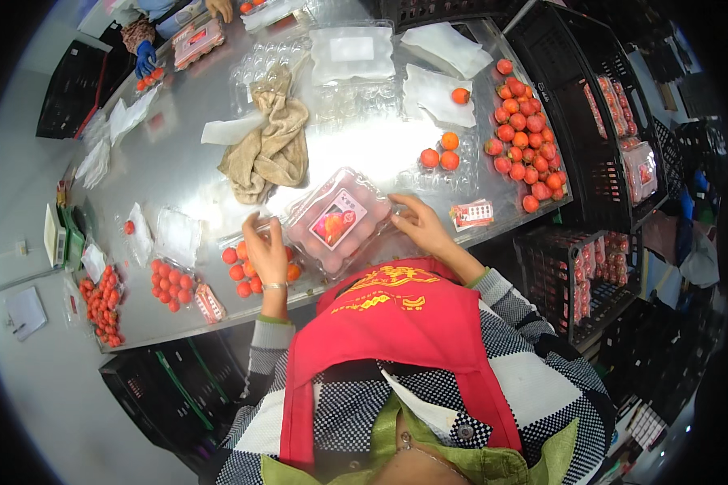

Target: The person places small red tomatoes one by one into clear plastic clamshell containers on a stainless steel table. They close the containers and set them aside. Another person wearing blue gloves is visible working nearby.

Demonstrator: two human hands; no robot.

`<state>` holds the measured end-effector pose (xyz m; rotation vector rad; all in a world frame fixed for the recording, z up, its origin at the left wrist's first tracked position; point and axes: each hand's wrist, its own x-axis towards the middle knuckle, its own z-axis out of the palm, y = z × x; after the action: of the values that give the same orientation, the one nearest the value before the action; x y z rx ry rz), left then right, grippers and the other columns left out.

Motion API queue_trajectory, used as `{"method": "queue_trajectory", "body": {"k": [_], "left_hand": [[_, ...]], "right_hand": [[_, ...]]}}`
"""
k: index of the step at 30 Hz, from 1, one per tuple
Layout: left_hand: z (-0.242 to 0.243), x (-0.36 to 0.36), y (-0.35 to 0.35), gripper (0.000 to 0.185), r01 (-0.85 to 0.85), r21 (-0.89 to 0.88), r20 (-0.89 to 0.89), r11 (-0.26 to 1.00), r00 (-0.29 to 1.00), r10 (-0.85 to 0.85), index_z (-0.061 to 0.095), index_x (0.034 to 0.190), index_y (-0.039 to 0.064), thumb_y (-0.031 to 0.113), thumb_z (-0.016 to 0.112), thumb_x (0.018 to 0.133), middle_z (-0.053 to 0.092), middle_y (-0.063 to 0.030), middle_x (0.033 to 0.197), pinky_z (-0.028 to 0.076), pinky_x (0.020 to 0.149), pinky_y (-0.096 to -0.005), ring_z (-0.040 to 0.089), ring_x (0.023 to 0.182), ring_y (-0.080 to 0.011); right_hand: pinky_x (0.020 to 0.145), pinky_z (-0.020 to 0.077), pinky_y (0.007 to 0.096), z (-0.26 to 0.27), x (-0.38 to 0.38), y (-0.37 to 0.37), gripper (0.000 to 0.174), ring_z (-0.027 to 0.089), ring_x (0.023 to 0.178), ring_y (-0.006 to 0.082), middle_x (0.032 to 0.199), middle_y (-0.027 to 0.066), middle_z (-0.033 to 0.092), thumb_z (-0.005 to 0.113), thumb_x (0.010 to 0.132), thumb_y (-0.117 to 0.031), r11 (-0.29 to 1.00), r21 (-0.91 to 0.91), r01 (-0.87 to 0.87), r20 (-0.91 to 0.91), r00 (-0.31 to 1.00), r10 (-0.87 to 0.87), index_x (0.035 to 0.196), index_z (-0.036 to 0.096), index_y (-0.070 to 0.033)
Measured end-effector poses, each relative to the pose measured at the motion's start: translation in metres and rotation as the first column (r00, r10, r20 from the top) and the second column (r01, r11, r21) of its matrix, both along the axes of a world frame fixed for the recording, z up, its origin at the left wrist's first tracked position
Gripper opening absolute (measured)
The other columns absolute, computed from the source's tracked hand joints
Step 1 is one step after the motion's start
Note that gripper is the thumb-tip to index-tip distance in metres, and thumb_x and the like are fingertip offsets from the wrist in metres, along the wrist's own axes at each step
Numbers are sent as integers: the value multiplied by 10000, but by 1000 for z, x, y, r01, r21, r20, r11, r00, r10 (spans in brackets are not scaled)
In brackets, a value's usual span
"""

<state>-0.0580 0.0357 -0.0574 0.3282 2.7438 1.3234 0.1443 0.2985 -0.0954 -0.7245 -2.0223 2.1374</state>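
Note:
A closed, clear plastic fruit box (373,209) lies tilted across the table's front edge area, full of round orange-red fruits under a picture label (338,219). At its right corner, the thumb and fingers of my right hand (428,227) hold the box edge. My left hand (267,254) is by the box's left side, thumb and forefinger apart, with nothing visible between them. Beneath that hand, loose red and orange fruits (236,272), apparently small persimmons, are set in rows; the hand hides some. A crumpled tan cloth (267,151) lies beyond the box.
Piled fruits (525,133) cover the table's right end. Three fruits sit in a clear tray (412,179); label cards (472,214) lie nearby. White liners (446,48) and a covered box (352,54) stand farther back. Black crates (573,109) flank the right. Another person's blue-gloved hand (145,59) reaches in.

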Motion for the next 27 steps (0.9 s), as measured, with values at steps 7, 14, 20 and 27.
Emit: {"method": "queue_trajectory", "body": {"k": [7,14,20,27], "left_hand": [[-38,-120,137,585,303,193,275,933,896,-347,482,1465,75,344,717,1001,676,-114,1163,553,825,-311,639,941,-163],[-53,-132,217,810,145,468,597,872,676,-433,280,1611,272,144,751,965,638,-127,1219,613,762,-356,649,1033,-216],[-41,-124,208,732,85,653,502,752,696,-514,221,1632,245,92,627,1042,701,-131,1086,586,696,-296,665,860,-145],[1,-47,199,719,92,726,439,681,700,-563,191,1640,171,83,599,1054,699,-152,1100,553,696,-281,661,851,-150]], "right_hand": [[838,565,315,3,14,11,344,684,957,149,1156,102,707,709,975,-152,997,-9,80,58,995,-80,1299,670,-41],[793,560,296,3,67,28,257,693,889,136,1002,79,742,703,970,-126,942,112,316,104,939,-328,1211,712,-39],[689,562,312,0,134,87,175,700,755,146,892,103,749,703,941,-94,703,443,557,108,745,-658,1101,739,-32],[713,564,340,-1,152,173,140,710,746,208,887,108,737,698,932,-74,567,552,611,0,680,-733,1062,728,-32]]}}
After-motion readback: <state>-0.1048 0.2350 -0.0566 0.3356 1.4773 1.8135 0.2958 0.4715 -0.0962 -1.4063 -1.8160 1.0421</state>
